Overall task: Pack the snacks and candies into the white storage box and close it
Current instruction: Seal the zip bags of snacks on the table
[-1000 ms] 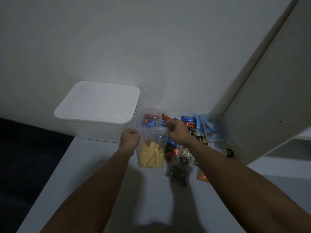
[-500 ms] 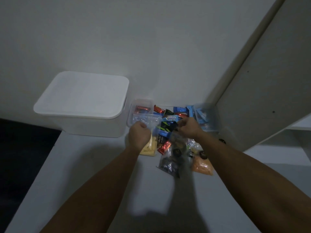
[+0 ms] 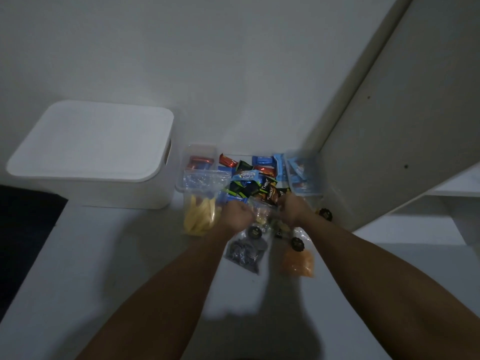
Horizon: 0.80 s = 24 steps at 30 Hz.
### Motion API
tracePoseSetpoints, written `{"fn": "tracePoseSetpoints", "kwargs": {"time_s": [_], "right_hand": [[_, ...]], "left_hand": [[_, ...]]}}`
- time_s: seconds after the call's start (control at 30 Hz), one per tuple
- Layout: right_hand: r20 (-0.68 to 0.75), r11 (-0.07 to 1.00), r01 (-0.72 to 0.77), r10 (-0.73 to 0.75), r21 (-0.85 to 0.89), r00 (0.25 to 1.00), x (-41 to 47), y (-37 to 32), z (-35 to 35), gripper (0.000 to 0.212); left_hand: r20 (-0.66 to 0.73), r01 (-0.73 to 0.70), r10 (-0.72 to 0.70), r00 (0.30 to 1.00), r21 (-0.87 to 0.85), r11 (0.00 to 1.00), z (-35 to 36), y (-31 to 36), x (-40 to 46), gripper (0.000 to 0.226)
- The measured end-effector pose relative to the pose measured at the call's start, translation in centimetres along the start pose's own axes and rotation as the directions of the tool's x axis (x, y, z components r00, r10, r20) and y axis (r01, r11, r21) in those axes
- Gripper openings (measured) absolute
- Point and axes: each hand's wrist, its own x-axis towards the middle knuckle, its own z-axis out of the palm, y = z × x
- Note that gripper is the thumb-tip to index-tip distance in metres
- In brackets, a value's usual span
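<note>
While both hands, left hand (image 3: 237, 214) and right hand (image 3: 294, 210), pinch a clear snack bag (image 3: 262, 216) between them, lidded white storage box (image 3: 93, 152) left on table (image 3: 124, 255), wrapped candies (image 3: 249, 178) piled behind.

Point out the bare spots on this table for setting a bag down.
Bare white tabletop lies in front of the lidded white storage box, left of the clear bag of yellow sticks. The snack pile by the wall is crowded.
</note>
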Motion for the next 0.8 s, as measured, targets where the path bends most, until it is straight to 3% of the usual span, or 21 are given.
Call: {"fn": "tracePoseSetpoints", "kwargs": {"time_s": [0.2,0.33,0.47,0.57,0.67,0.8], "right_hand": [[0.008,0.995,0.086,-0.086,0.048,0.996,0.7,0.1,-0.5,0.009],[0.042,0.996,0.09,-0.09,0.005,0.995,0.8,-0.3,0.0,0.014],[0.098,0.995,0.051,-0.043,-0.089,0.994,0.2,-0.1,1.2,0.006],[0.046,0.997,0.047,-0.044,-0.064,0.998,-0.3,0.1,1.7,0.016],[0.068,0.995,0.1,-0.1,0.008,0.993,-1.0,-0.4,0.9,0.01],[0.093,0.961,0.158,-0.183,0.228,0.979,-2.4,-1.9,-0.7,0.009]], "left_hand": [[0.032,0.111,-0.108,0.994,-0.105,0.988,0.5,0.7,-0.3,0.015],[0.055,0.192,-0.185,0.981,-0.183,0.964,0.4,1.2,-1.0,0.02],[0.039,0.153,-0.149,0.988,-0.139,0.978,0.2,0.7,-2.0,0.018],[0.044,0.187,-0.182,0.982,-0.221,0.957,0.0,0.3,-2.7,0.016],[0.076,0.226,-0.214,0.974,-0.253,0.941,-0.1,0.4,-3.3,0.018],[0.117,0.236,-0.21,0.971,-0.303,0.923,-0.6,1.1,-4.5,0.037]]}}
